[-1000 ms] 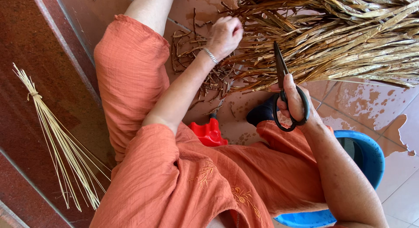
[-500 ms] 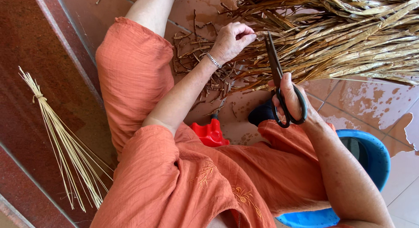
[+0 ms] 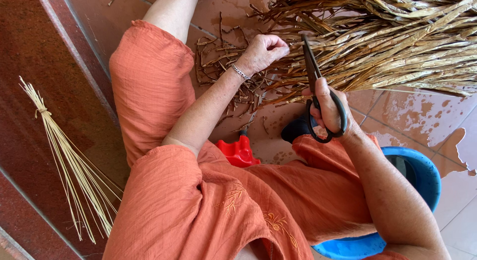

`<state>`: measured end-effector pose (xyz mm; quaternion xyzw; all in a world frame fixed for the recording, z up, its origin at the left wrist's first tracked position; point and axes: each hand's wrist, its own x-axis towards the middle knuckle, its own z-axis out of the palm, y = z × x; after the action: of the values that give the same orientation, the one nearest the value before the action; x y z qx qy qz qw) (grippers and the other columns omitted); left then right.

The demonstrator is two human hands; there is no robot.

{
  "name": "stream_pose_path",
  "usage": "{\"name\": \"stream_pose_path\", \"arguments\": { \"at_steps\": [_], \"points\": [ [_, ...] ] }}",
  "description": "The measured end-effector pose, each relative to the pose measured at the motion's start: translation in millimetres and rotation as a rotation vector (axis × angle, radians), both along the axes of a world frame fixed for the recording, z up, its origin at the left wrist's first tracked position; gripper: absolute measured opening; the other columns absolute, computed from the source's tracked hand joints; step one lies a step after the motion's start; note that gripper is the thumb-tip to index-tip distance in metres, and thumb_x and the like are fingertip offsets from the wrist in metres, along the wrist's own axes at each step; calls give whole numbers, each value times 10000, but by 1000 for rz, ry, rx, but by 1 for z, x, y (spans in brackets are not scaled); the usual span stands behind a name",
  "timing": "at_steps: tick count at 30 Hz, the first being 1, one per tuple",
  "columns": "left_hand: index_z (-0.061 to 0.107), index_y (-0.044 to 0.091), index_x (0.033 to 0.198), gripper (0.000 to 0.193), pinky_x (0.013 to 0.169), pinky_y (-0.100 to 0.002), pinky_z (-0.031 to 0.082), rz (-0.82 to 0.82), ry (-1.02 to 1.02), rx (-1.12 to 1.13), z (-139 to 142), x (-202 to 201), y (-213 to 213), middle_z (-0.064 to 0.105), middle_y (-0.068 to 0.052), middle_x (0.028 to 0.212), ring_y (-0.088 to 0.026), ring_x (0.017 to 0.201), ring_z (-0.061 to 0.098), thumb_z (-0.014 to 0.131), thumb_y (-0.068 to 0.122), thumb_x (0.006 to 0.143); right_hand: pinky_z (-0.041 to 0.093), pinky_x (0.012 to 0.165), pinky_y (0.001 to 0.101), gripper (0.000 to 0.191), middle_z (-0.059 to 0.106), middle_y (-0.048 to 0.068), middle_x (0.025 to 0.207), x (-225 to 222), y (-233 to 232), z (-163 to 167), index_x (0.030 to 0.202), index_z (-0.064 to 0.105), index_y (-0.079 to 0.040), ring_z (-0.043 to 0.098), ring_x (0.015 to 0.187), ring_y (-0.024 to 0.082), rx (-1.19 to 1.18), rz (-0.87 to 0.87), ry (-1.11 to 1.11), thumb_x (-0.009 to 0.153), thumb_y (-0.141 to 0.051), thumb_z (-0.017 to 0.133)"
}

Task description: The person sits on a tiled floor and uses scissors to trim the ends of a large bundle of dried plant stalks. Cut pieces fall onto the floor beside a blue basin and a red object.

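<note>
Scissors (image 3: 318, 86) have swung nearer upright, blades pointing up-left into dry leaves (image 3: 397, 36); right hand (image 3: 330, 108) grips handles, left hand (image 3: 263, 51) pinches a leaf.

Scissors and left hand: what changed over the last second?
The scissors in the right hand tipped left, blades meeting the dried leaves beside the left hand, which slid right along the leaves, still pinching them. The tied stick bundle stayed put.

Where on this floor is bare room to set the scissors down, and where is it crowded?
Free: dark floor between the tied straw bundle and the left leg; wet tiles between dry leaves and blue tub. Crowded: leaf scraps around the left hand.
</note>
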<state>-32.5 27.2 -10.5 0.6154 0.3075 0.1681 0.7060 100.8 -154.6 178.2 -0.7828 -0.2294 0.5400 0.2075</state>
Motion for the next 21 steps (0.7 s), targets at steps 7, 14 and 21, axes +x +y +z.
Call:
{"name": "stream_pose_path", "arguments": {
  "at_steps": [7,14,21],
  "points": [
    [753,175,850,116,729,-366,490,-206,509,476,-3,-30,16,719,18,804,-131,755,647,832,171,765,348,390,279,776,481,-3,559,3,-6,2,1126,671,-12,406,409,84,-43,-43,-20,977,-698,341],
    [733,180,933,50,781,-375,512,102,472,729,2,-18,23,678,3,878,-151,832,643,743,181,982,338,388,281,787,476,-2,571,6,-18,6,1130,654,14,401,414,89,-73,-83,-6,971,-705,377],
    [756,159,1026,121,756,-368,532,154,240,960,9,39,12,656,-39,998,-203,962,588,752,133,908,356,393,294,784,470,19,556,8,-20,5,1135,657,13,414,415,105,-100,-43,-33,969,-705,389]
  ]
}}
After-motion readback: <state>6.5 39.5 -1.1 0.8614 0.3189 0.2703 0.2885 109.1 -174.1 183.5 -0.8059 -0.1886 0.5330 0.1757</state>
